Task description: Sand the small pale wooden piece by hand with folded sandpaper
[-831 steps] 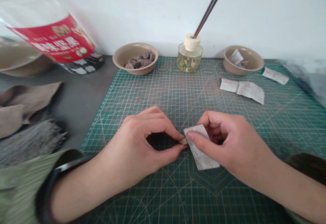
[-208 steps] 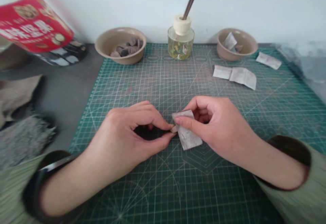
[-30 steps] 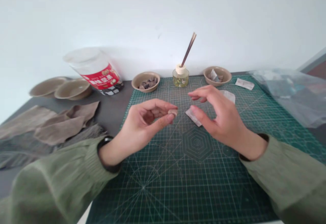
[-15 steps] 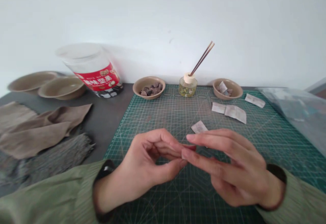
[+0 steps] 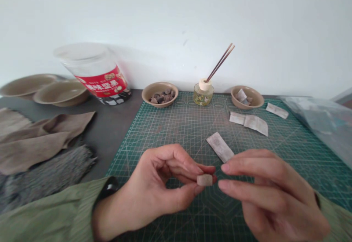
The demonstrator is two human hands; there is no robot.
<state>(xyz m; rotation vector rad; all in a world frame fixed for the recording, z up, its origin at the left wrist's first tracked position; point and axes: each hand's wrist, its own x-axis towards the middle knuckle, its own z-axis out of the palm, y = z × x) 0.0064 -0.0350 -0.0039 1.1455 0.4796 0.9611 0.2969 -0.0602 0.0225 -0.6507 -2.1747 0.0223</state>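
Note:
Between the thumb and fingers of my left hand is a small greyish-beige piece, held above the green cutting mat. My right hand is just to the right of it, fingers apart and holding nothing, its fingertips not touching the piece. A pale paper strip lies on the mat behind the hands, its lower end close to my right fingertips. Farther back on the right lie more pale strips.
Along the wall stand a bowl of brown chunks, a reed diffuser, a bowl with wrapped pieces and a large plastic tub. Two bowls and cloths are on the left. A clear plastic bag lies right.
My right hand has moved right and down, away from my left fingertips. The small piece in my left hand now shows, and more of the nearest paper strip is uncovered.

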